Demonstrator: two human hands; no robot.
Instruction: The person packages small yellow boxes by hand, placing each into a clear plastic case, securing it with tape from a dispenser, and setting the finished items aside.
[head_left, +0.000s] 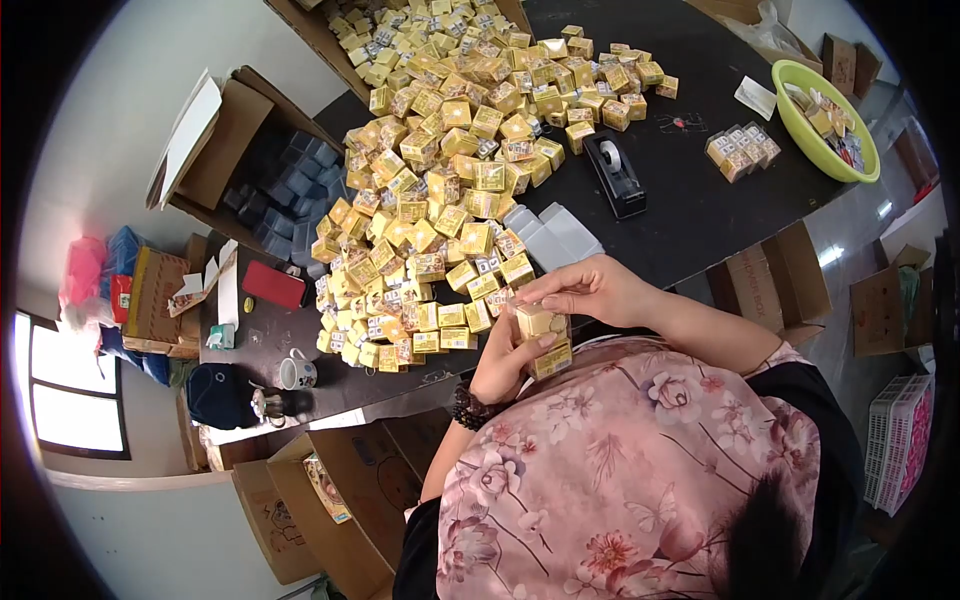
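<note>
Close to my chest, both hands are closed round a short stack of small yellow boxes (550, 361); a clear wrapping may cover it, but I cannot be sure. My left hand (505, 362), with a dark beaded bracelet at the wrist, grips its near left side with the thumb across the front. From the right, my right hand (598, 291) pinches the upper end, and its fingertips hide part of it. Just beyond my hands lie flat clear plastic cases (556, 236). A big heap of small yellow printed boxes (425, 235) spreads to the left and away.
A black tape dispenser (615, 175), a grouped set of boxes (742, 151) and a yellow-green basin (873, 168) stand to the right. On the left are a carton of clear cases (290, 190), a red pouch (273, 284) and a mug (297, 371). Open cartons (770, 285) sit below the table.
</note>
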